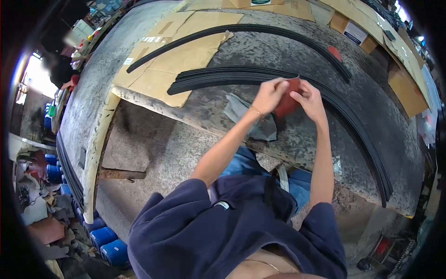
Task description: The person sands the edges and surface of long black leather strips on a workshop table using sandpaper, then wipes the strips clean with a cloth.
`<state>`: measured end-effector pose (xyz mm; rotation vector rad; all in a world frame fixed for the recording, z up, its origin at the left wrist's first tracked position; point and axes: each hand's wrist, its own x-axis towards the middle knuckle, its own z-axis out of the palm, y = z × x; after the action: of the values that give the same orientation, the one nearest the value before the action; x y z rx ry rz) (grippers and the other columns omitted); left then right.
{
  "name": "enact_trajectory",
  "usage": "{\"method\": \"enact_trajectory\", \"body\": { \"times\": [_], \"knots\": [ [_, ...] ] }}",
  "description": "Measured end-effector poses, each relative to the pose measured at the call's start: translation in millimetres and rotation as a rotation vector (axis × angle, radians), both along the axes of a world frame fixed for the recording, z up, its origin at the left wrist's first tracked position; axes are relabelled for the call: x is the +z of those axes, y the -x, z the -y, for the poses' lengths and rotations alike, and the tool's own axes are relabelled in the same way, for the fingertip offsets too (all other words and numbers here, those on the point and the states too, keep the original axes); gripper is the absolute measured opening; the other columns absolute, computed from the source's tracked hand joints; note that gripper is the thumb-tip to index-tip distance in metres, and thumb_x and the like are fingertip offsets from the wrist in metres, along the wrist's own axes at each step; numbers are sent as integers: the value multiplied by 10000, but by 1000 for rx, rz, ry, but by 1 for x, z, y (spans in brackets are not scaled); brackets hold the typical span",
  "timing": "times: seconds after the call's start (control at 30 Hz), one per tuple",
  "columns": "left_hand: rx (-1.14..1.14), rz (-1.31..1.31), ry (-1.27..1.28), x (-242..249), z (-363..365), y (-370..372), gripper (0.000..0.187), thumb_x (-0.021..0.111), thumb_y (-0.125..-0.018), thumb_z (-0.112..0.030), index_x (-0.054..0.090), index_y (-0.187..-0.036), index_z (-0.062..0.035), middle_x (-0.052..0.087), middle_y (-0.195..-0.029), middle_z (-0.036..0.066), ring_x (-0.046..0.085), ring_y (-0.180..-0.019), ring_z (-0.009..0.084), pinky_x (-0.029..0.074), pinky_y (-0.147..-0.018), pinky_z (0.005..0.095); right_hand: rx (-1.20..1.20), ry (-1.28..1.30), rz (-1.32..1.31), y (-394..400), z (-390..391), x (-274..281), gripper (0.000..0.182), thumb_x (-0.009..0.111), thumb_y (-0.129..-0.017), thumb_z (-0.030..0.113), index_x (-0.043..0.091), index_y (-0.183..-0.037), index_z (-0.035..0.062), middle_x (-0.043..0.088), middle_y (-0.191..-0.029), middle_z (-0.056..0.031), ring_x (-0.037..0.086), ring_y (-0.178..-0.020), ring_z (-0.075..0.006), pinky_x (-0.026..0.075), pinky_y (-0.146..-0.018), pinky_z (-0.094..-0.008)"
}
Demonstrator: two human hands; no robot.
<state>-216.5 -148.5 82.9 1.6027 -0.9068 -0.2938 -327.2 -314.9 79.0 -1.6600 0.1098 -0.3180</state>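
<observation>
A small reddish-brown sheet point(289, 100) is held up over the table between both hands, blurred at its lower edge. My left hand point(269, 96) pinches its left side, thumb and fingers closed. On the other side, my right hand point(310, 101) grips the upper right edge with thumb and fingertips. Just beyond the hands lies a bundle of long black strips point(223, 75), curving across the table down to the right. A crumpled grey cloth point(240, 111) rests below my left hand near the table's front edge.
A second black bundle point(260, 28) arcs farther back, partly over flat cardboard point(162, 51). A red piece point(334, 53) lies near its right end. Cardboard boxes point(406, 88) stand at the right. Blue containers point(114, 251) and scraps point(46, 228) cover the left floor. Another person point(62, 69) stands far left.
</observation>
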Motion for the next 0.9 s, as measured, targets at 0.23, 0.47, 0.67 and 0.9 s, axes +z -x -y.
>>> {"method": "enact_trajectory", "body": {
  "times": [0.23, 0.47, 0.67, 0.9],
  "knots": [
    [254, 912, -456, -48, 5, -77, 685, 703, -879, -492, 551, -1374, -44, 561, -1386, 161, 472, -1334, 350, 360, -1120, 502, -342, 562, -418, 73, 50, -63, 487, 761, -896, 202, 594, -1301, -10, 685, -1217, -206, 671, -1114, -313, 519, -957, -404],
    [168, 1088, -425, -81, -18, -79, 649, 719, -869, -310, 505, -1416, -33, 579, -1321, 158, 522, -1248, 333, 374, -1111, 488, -527, 1076, -52, 6, 41, -42, 592, 668, -944, 359, 531, -1400, 6, 502, -1484, -193, 451, -1381, -387, 389, -1129, -466],
    [210, 1088, -594, -80, -13, -74, 677, 604, -952, -383, 435, -1474, 14, 438, -1535, 202, 368, -1457, 352, 290, -1195, 482, -353, 1389, -218, -34, 37, -74, 838, 506, -977, 592, 351, -1529, -19, 338, -1602, -214, 306, -1496, -360, 258, -1206, -512],
    [193, 1055, -565, -82, -1, -90, 743, 536, -974, -502, 430, -1468, 42, 445, -1522, 227, 381, -1442, 372, 295, -1190, 500, -351, 1355, -273, -40, 39, -69, 941, 508, -933, 685, 350, -1520, -32, 367, -1587, -205, 313, -1494, -339, 254, -1220, -474]
  ]
}}
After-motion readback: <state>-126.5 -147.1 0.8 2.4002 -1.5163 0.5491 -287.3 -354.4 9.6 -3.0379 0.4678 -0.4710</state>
